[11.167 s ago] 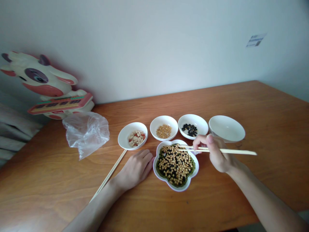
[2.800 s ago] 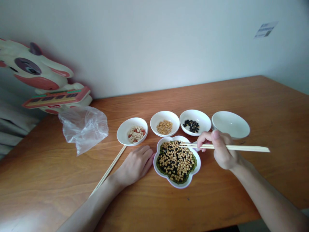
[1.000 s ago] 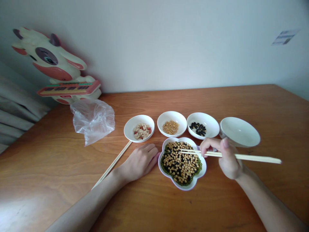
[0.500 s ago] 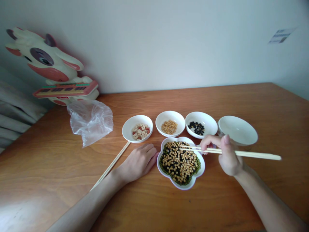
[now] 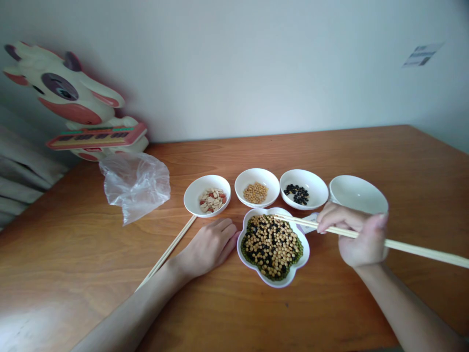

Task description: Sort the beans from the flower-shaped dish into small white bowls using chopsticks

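Observation:
A pair of wooden chopsticks (image 5: 337, 231) lies in my right hand (image 5: 359, 234), closed round it, thumb raised. The chopstick tips reach over the upper part of a white flower-shaped bowl (image 5: 243, 258) with a lilac rim. Yellow beans (image 5: 287, 254) and black beans are mixed inside it, with green beans showing along the edges. A short handle (image 5: 309, 223) sticks out of this bowl on the right. My left hand (image 5: 212, 244) rests on the table with fingers curled, closed at the bowl's left edge; its fingertips are partly hidden.
Behind stand several white bowls: one with pale and reddish flat seeds (image 5: 212, 200), one with yellow beans (image 5: 255, 193), one with black beans (image 5: 297, 194), and a bare one (image 5: 357, 193). Another chopstick pair (image 5: 168, 250), a plastic bag (image 5: 137, 186) and a cow toy keyboard (image 5: 97, 137) lie left.
My right hand has shifted to the right and nearer, and the chopsticks now slant more, their tips brought together near the bowl's upper edge. My left hand stays in place.

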Action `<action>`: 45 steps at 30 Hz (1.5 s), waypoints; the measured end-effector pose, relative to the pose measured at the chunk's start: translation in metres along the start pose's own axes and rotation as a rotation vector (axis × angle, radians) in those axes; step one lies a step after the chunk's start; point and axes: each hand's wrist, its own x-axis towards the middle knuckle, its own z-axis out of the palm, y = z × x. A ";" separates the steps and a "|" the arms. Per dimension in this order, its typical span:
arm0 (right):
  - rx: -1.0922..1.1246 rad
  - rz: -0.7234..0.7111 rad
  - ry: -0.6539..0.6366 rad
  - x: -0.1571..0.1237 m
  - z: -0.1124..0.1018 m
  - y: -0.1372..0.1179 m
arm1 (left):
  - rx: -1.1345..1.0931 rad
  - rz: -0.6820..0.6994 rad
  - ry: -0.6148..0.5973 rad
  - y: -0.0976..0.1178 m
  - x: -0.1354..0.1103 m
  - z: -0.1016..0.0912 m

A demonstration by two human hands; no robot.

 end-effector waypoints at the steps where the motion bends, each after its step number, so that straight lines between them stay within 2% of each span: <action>1: 0.027 -0.029 0.053 0.001 0.000 -0.001 | 0.000 -0.003 -0.003 0.000 0.000 0.000; 4: 0.087 -0.088 0.219 0.006 0.001 -0.004 | 0.001 -0.006 -0.003 -0.001 -0.001 0.002; 6: 0.113 -0.066 0.286 0.010 0.006 -0.003 | 0.006 -0.001 0.001 -0.002 -0.001 0.003; 10: 0.110 0.110 0.209 0.015 0.018 0.001 | 0.006 0.004 0.011 -0.002 0.000 0.002; 16: 0.117 0.120 0.210 0.008 0.014 -0.002 | -0.004 0.004 0.014 0.000 0.002 0.000; 22: 0.082 0.110 0.041 0.003 0.007 -0.001 | -0.001 -0.011 0.005 0.001 0.002 0.000; 28: -0.074 0.116 -0.235 -0.003 0.002 0.015 | -0.028 -0.012 0.020 0.001 0.001 0.000; 31: -0.100 0.163 -0.327 -0.005 -0.003 0.020 | -0.022 -0.016 0.014 0.001 0.000 0.000; 45: -0.153 0.240 -0.373 -0.002 -0.009 0.018 | -0.017 0.044 -0.021 0.003 0.001 -0.008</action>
